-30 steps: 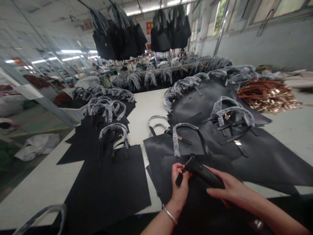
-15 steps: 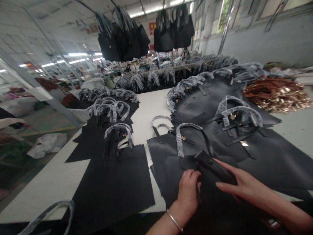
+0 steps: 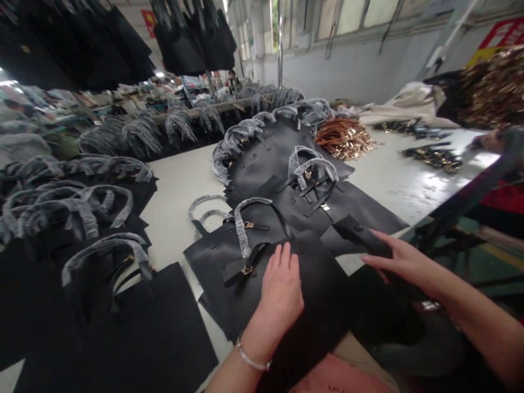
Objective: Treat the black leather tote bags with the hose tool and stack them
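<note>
On the far left, stacks of black leather bags (image 3: 85, 322) lie on the white surface (image 3: 180, 188), their handles wrapped in clear plastic. Next comes the left hand (image 3: 280, 292), reaching forward from a bare forearm with a silver bangle (image 3: 250, 357) at the wrist. Its fingers (image 3: 282, 262) are open and lie flat, slightly spread, pressing on the black bag (image 3: 311, 289) without gripping it. The bag lies flat on a pile of similar bags at the surface's near edge, with a strap and gold buckle (image 3: 246, 269) just beyond the fingertips. To the right, the right hand (image 3: 403, 263) stretches in from the side, its fingers straight and open, their tips on a black leather tab (image 3: 358, 233). Farther right is a heap of brown straps (image 3: 344, 139) with gold hardware.
</note>
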The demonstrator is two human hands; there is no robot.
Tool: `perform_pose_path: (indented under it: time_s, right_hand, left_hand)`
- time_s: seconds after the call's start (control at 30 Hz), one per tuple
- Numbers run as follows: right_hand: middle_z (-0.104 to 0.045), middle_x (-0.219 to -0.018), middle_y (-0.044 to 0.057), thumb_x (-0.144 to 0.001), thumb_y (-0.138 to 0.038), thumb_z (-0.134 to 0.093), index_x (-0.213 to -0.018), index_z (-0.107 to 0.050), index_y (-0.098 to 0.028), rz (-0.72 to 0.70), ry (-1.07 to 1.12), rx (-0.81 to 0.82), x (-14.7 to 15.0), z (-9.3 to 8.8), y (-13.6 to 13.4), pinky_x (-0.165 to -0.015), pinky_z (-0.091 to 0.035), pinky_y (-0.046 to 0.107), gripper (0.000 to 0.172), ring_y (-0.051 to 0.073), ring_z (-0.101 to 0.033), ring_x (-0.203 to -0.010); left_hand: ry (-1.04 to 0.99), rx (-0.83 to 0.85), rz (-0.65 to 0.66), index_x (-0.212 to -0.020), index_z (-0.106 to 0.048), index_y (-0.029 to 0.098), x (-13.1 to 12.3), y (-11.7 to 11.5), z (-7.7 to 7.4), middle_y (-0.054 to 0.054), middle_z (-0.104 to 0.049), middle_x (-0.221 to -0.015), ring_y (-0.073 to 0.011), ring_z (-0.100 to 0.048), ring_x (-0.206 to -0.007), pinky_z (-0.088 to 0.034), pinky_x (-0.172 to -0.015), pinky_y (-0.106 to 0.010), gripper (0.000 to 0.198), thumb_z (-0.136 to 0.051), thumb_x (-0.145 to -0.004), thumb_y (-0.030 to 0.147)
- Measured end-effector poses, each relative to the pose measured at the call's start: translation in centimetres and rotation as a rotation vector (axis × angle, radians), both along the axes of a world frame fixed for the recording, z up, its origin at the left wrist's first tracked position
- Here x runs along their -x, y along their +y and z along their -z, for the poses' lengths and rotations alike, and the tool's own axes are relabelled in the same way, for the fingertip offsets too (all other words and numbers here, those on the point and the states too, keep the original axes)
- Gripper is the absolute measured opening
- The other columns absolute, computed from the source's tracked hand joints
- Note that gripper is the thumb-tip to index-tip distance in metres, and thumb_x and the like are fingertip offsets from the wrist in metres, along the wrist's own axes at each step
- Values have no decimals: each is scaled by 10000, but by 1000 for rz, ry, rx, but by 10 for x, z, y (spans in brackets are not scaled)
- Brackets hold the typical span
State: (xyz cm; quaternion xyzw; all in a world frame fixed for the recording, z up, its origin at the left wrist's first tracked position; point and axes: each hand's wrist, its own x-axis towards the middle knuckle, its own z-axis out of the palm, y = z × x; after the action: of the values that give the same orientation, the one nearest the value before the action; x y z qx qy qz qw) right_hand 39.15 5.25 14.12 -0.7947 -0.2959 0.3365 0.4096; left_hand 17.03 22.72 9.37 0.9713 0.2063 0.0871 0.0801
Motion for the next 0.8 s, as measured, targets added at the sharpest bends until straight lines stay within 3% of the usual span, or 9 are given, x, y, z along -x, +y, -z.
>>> perform_pose_path:
  time_s: [0.1, 0.2, 0.27, 0.5, 0.8]
  right_hand:
    - [-539, -447, -71, -739, -492, -734, -1473, -333, -149, 30, 12, 20, 0, 13, -22, -408, -377, 243, 903, 169, -519, -417]
    - [-534, -454, -74, -755, -498, -722, -1471, -336, -151, 74, 40, 18, 1, 21, -40, -419, -381, 246, 884, 163, -510, -418]
    - [-537, -466, -75, -757, -502, -721, -1461, -354, -161, 97, 48, 10, 2, 24, -50, -428, -385, 245, 864, 157, -509, -421]
    - [-561, -535, -64, -759, -531, -704, -1486, -296, -166, 80, 145, 50, 14, 31, -69, -390, -392, 229, 910, 148, -522, -408]
    - [-561, -689, -50, -803, -474, -688, -1360, -448, -193, -171, 322, 141, 31, 32, -48, -343, -367, 153, 668, 59, -472, -386]
  left_hand:
    - [-25, 20, -106, -1431, -379, 67, -34, 4, 32, -193, -260, -1544, -351, -231, -1424, -304, -1122, -485, 653, -540, -886, 389]
    - [-39, -52, -166, -1460, -342, 76, -52, 27, 63, -191, -268, -1541, -345, -203, -1435, -203, -1152, -529, 724, -448, -920, 547]
    - [-39, -102, -199, -1465, -342, 87, -56, 49, 74, -184, -272, -1542, -332, -189, -1441, -177, -1158, -525, 741, -393, -927, 595]
    - [11, -175, -341, -1448, -362, 38, -52, 110, 78, -207, -312, -1517, -332, -236, -1426, -210, -1144, -515, 770, -329, -938, 615]
    - [-9, -222, -354, -1404, -419, 23, -47, 120, 81, -230, -382, -1471, -355, -300, -1391, -226, -1119, -573, 705, -338, -953, 559]
